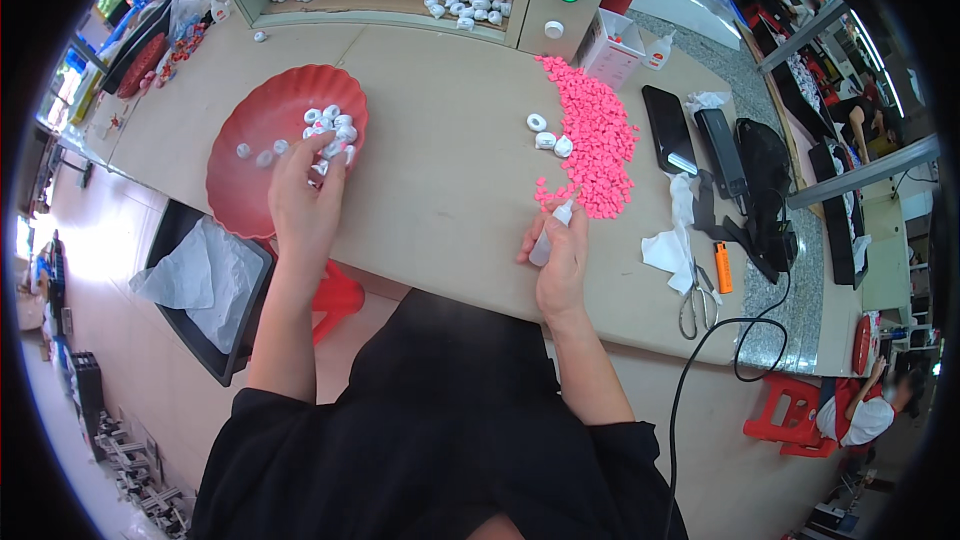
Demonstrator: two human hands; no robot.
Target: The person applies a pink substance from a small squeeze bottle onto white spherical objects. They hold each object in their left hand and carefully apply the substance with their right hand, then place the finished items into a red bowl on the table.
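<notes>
My left hand [305, 190] reaches over a red scalloped bowl [238, 130], its fingers curled in at a cluster of small round white pieces [345, 130]. What sits between those fingertips is partly hidden. A few more white pieces lie apart in the bowl, left of the hand. My right hand [565, 265] is wrapped round a small white squeeze bottle [553, 237], its narrow nozzle tilted up and away. Just beyond the nozzle spreads a long heap of small pink pieces [600, 140]. Three white ring-like pieces [545, 141] rest at the heap's left side.
A cabinet [390, 15] with piles of white pieces stands at the back. On the right are a white box [610, 48], black phone [668, 130], scissors [695, 305], orange lighter [723, 267] and black cable [685, 370]. A black crate [225, 365] sits below the table's left edge.
</notes>
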